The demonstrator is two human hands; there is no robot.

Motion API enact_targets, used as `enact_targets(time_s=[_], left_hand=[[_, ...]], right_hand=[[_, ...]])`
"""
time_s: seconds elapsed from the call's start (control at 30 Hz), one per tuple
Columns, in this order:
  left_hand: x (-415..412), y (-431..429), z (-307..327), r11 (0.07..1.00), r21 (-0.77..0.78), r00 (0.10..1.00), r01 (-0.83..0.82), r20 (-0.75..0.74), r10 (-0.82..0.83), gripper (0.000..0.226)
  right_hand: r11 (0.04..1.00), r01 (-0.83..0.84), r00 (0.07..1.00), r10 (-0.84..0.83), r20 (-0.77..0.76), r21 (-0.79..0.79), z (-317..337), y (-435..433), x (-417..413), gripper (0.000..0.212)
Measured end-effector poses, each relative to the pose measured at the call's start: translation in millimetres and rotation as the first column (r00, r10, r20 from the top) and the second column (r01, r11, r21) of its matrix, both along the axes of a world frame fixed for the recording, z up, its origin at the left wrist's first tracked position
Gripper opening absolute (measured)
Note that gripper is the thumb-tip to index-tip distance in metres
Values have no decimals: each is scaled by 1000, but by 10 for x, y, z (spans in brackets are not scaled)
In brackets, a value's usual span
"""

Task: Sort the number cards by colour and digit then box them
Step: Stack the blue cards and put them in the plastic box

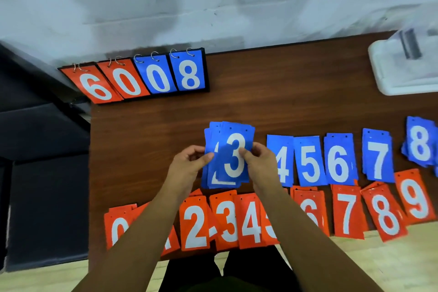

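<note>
Both hands hold a fanned stack of blue number cards (228,149) above the brown table (272,92); a 3 is on top and a 2 shows beneath it. My left hand (189,161) pinches the stack's left edge. My right hand (257,161) pinches its right edge, thumb on the 3. To the right lie blue piles showing 4 (282,161), 5 (310,161), 6 (340,159), 7 (378,156) and 8 (419,142). Along the near edge runs a row of orange piles (196,225) from 0 to 9 (413,199), partly hidden by my forearms.
A flip scoreboard (142,78) reading 6 0 0 8 stands at the table's back left corner. A white plastic container (403,69) sits at the back right. Dark furniture lies left of the table; pale wall behind.
</note>
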State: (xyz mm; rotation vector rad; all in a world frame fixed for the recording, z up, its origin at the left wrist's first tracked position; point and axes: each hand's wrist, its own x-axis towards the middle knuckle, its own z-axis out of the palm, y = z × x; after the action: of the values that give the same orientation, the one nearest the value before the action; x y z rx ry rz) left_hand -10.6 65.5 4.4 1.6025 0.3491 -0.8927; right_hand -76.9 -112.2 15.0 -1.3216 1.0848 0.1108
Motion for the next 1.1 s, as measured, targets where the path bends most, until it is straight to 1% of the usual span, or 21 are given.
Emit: enact_targets(time_s=[0.07, 0.13, 0.2, 0.27, 0.3, 0.33, 0.4, 0.43, 0.5, 0.6, 0.63, 0.7, 0.73, 0.77, 0.8, 0.87, 0.9, 0.93, 1.0, 1.03, 1.1], left_hand=[[-50, -151, -2, 998, -56, 999, -6, -33, 4, 29], [-105, -285, -1, 997, -81, 999, -6, -51, 2, 31], [-143, -394, 10, 998, -58, 999, 27, -27, -29, 27], [-155, -457, 11, 999, -27, 999, 42, 15, -42, 19], [-154, -480, 4, 1000, -16, 999, 26, 28, -25, 16], [-148, -489, 0, 1000, -10, 999, -12, 29, 12, 14], [-121, -507, -14, 991, -10, 991, -135, -3, 135, 16], [-102, -516, -19, 981, -8, 981, -192, -15, 192, 19], [-66, -538, -28, 968, -1, 968, -251, -11, 251, 21], [-72, -555, -37, 954, 19, 954, -299, -15, 300, 20], [-89, -561, -36, 947, 20, 947, -319, -16, 320, 19], [-128, -569, -33, 935, 30, 935, -355, -19, 355, 19], [-146, -576, -30, 926, 36, 927, -375, -22, 376, 20], [-161, -587, -25, 918, 43, 919, -393, -24, 395, 19], [-174, -597, -20, 912, 48, 913, -406, -24, 408, 19], [-188, -620, -13, 909, 49, 910, -413, -20, 415, 21], [-201, -627, -16, 909, 51, 909, -414, -17, 416, 22], [-218, -628, -17, 909, 51, 910, -414, -13, 415, 23], [-257, -612, -21, 906, 58, 907, -420, 1, 420, 24], [-281, -600, -26, 901, 68, 904, -428, 6, 428, 26], [-349, -582, -41, 895, 80, 899, -438, 16, 439, 26]], right_hand=[[999, -17, 1000, 16, -6, -37, -1, -13, -45, 23], [988, -93, 996, 90, -27, -124, 1, -22, -109, 32], [971, -147, 989, 140, -49, -190, -10, -64, -172, 37], [959, -182, 983, 173, -58, -218, -23, -145, -235, 41], [945, -205, 979, 195, -64, -255, -35, -192, -285, 42], [915, -231, 973, 217, -79, -332, -55, -242, -351, 41], [791, -291, 957, 247, -154, -538, -134, -370, -520, 39], [731, -335, 942, 265, -204, -595, -185, -441, -600, 39], [650, -469, 883, 343, -320, -597, -297, -572, -706, 43], [527, -671, 741, 494, -455, -521, -424, -622, -748, 49], [452, -724, 688, 532, -494, -521, -452, -594, -760, 50], [268, -803, 572, 599, -561, -532, -498, -517, -774, 53], [205, -816, 534, 627, -568, -541, -523, -494, -775, 53], [183, -812, 526, 641, -559, -554, -538, -488, -765, 52], [206, -796, 553, 629, -546, -569, -545, -509, -745, 50], [305, -742, 656, 512, -554, -597, -566, -602, -683, 49], [341, -721, 690, 429, -583, -603, -575, -659, -653, 53], [364, -711, 703, 355, -616, -602, -571, -707, -619, 60], [367, -728, 681, 291, -672, -579, -560, -765, -521, 72], [359, -749, 657, 299, -692, -556, -561, -775, -466, 74], [371, -771, 629, 317, -710, -518, -565, -791, -364, 71]])
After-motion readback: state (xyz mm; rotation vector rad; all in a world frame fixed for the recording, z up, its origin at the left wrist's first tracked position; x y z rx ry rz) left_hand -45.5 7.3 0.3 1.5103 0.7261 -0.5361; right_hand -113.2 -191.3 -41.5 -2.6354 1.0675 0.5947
